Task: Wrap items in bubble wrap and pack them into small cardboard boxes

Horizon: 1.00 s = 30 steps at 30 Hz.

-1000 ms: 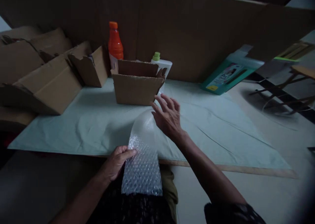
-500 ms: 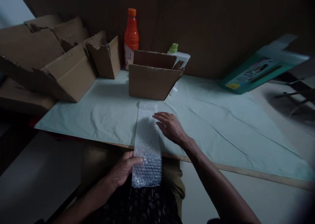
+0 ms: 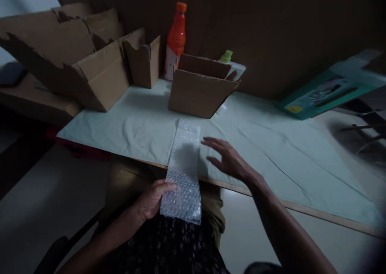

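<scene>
A long strip of bubble wrap (image 3: 184,165) lies partly on the cloth-covered table, its near end hanging over the front edge above my lap. My left hand (image 3: 157,195) grips the strip's left side near that end, thumb on top and the other fingers hidden underneath. Just right of the strip, my right hand (image 3: 226,155) hovers over the cloth with its fingers apart, holding nothing. Beyond the strip's far end stands a small open cardboard box (image 3: 202,93).
Several open cardboard boxes (image 3: 108,79) stand at the left. Behind the small box are an orange bottle (image 3: 176,35) and a white bottle with a green cap (image 3: 226,56). A large green jug (image 3: 319,93) stands at the right. Pale cloth (image 3: 271,157) covers the table.
My right hand has moved right, away from the strip's edge, and its fingers have spread. My left hand keeps its hold on the bubble wrap. The whole view has shifted slightly.
</scene>
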{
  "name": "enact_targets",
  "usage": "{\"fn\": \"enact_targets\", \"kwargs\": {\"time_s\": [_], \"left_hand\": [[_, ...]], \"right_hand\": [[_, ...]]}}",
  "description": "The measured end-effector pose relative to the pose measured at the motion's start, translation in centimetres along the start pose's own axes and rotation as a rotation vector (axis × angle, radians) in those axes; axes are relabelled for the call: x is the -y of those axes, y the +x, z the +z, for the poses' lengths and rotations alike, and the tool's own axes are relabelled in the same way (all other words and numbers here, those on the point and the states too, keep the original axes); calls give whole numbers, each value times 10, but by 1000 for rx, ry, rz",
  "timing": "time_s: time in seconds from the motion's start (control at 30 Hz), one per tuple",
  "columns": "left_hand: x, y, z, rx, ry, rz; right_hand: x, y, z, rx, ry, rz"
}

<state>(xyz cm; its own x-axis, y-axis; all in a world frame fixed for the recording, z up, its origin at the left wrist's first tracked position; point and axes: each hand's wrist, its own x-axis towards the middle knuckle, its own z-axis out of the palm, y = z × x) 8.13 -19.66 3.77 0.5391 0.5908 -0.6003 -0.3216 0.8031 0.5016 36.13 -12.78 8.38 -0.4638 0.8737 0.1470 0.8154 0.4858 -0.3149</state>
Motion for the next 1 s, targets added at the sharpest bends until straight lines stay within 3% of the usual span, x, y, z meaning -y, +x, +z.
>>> {"fn": "enact_targets", "kwargs": {"time_s": [0.13, 0.23, 0.33, 0.4, 0.47, 0.53, 0.67, 0.77, 0.9, 1.0], "left_hand": [[-5, 6, 7, 61, -86, -43], [-8, 9, 11, 47, -102, -15], [-11, -1, 7, -3, 56, 77], [-14, -12, 2, -74, 247, 241], [-16, -21, -1, -156, 505, 456], [-17, -24, 0, -220, 817, 699], [-22, -4, 9, -273, 1335, 1152], [-27, 16, 11, -254, 1601, 1215], [-32, 30, 6, -240, 1728, 1198], [-35, 34, 2, -221, 1729, 1207]], "right_hand": [[56, -60, 9, 118, 60, -134], [82, -62, 30, -57, 166, -160], [77, -40, 50, -347, 255, 7], [63, -24, 59, -448, 288, 202], [50, -12, 66, -446, 302, 330], [40, -5, 72, -388, 282, 364], [32, -1, 85, -316, 168, 375], [31, -3, 90, -353, 110, 348], [38, -17, 76, -534, 75, 263], [49, -30, 60, -416, 113, 123]]}}
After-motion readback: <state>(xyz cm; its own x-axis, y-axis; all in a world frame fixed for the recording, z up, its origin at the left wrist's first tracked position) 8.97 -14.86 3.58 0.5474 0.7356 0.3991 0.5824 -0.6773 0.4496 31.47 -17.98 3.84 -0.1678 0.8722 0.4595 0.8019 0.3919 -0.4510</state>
